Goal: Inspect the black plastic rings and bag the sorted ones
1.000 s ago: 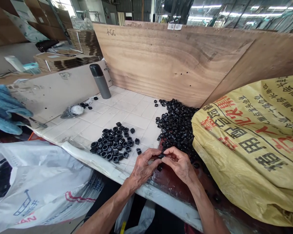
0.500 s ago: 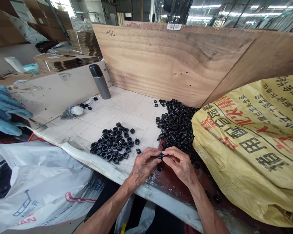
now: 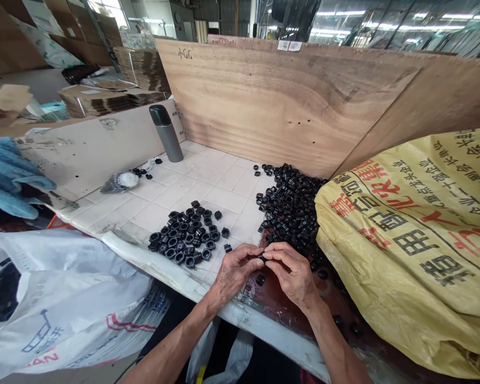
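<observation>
Fingertips of my left hand (image 3: pixel 240 266) and my right hand (image 3: pixel 290 269) meet over the table's front edge, both pinched on one small black plastic part (image 3: pixel 261 257). My fingers cover most of it, so its exact form is hidden. Just below them a loose black part (image 3: pixel 260 279) lies on the dark red surface. To the left is a small pile of black ring-shaped parts (image 3: pixel 184 234), several with their round openings up. A bigger heap of black parts (image 3: pixel 290 208) rises behind my right hand.
A yellow printed sack (image 3: pixel 396 256) bulges over the table's right side. Wooden boards (image 3: pixel 280 101) wall the back. A grey flask (image 3: pixel 168 136) stands in the far left corner, near a clear plastic bag (image 3: pixel 120 183). A white sack (image 3: pixel 76 304) sits at the front left.
Both hands stay together at the same spot, with the right fingers shifted slightly around the part. The view has moved a little. At the far left edge a tan shape has appeared.
</observation>
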{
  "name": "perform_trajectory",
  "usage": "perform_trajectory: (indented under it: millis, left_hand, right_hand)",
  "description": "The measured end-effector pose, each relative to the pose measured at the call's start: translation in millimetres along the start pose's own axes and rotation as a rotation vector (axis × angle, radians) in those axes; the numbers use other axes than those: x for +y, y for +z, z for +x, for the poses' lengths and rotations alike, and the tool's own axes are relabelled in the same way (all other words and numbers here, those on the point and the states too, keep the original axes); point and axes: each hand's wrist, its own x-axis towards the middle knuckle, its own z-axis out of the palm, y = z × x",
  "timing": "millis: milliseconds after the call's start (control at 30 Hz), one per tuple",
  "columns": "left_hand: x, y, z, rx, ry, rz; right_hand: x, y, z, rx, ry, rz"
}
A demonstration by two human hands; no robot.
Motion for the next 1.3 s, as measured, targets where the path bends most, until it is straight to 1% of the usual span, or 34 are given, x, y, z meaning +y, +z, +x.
perform_trajectory:
  millis: [67, 167, 233, 300, 367, 533, 600, 733, 833, 1000, 1167, 1300]
  left_hand:
    - [0, -0.6, 1, -0.001, 0.070, 0.052]
    - [-1, -0.9, 2, -0.010, 0.165, 0.115]
    - [-2, -0.6, 2, -0.018, 0.215, 0.142]
    - [-3, -0.2, 2, -0.038, 0.252, 0.156]
    - [-3, 0.1, 2, -0.055, 0.255, 0.158]
    - [-3, -0.3, 2, 0.007, 0.166, 0.088]
    - [-3, -0.4, 2, 0.009, 0.148, 0.064]
    - [-4, 0.4, 2, 0.006, 0.142, 0.039]
    - [-4, 0.7, 2, 0.032, 0.140, 0.031]
    - [-3, 0.7, 3, 0.067, 0.136, 0.036]
    - [-3, 0.9, 4, 0.064, 0.113, 0.048]
    - [-2, 0.8, 2, 0.044, 0.089, 0.050]
  right_hand:
    - [2, 1, -2, -0.003, 0.097, -0.001]
    - [5, 3, -6, 0.033, 0.252, 0.009]
    - [6, 6, -7, 0.054, 0.298, -0.003]
    - [5, 7, -8, 0.038, 0.300, -0.031]
    - [3, 8, -7, 0.019, 0.293, -0.048]
    - [0, 3, -6, -0.042, 0.263, -0.045]
    - [1, 2, -5, -0.055, 0.253, -0.080]
    - [0, 2, -3, -0.021, 0.248, -0.164]
    - [-6, 1, -1, 0.005, 0.275, -0.112]
    - [-15, -1, 2, -0.007, 0.274, -0.081]
    - [-14, -1, 2, -0.035, 0.274, -0.080]
    - [-11, -1, 2, -0.014, 0.239, -0.067]
